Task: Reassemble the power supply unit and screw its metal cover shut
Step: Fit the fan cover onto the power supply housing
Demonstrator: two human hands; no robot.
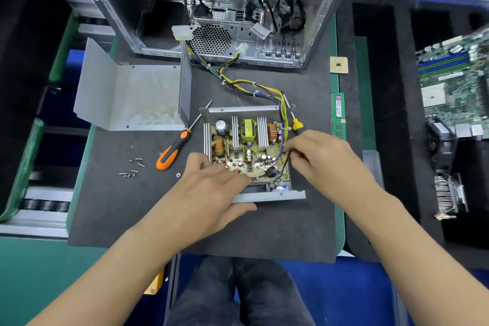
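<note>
The open power supply base lies in the middle of the dark mat, its circuit board exposed with heatsinks, coils and capacitors. My left hand rests flat on the board's near left corner, fingers spread. My right hand pinches a black wire at the board's right edge. The grey metal cover lies upturned at the left rear. An orange-handled screwdriver lies left of the unit. Several loose screws sit further left. A yellow-handled screwdriver lies by the unit's far right corner.
An open computer case stands at the back, the unit's yellow and black cable bundle running to it. A CPU and a RAM stick lie at the mat's right edge. A motherboard sits in black foam at right.
</note>
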